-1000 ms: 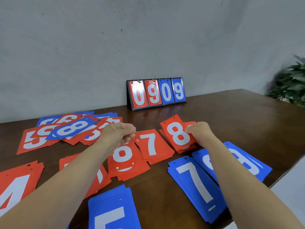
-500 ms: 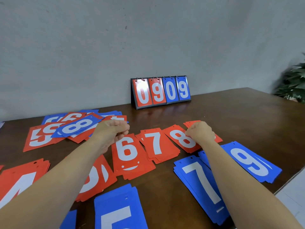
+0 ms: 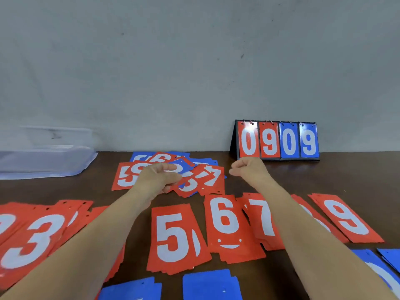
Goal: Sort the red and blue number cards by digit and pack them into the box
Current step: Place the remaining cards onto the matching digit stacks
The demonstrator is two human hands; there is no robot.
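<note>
Now that right hand (image 3: 249, 169) is clear of red 8 pile (image 3: 302, 204), that card is counting as sorted. View is swinging left, bringing box (image 3: 43, 156) into sight.

Right hand is hovering just right of unsorted heap (image 3: 207, 178), fingers curled, holding nothing. Left hand (image 3: 158, 180) is lying over heap, fingers curled; whether it is pinching a card, cannot tell.

Box is sitting far left at wall, well apart from both hands. Judgement: sorting is proceeding, packing not yet begun.
</note>
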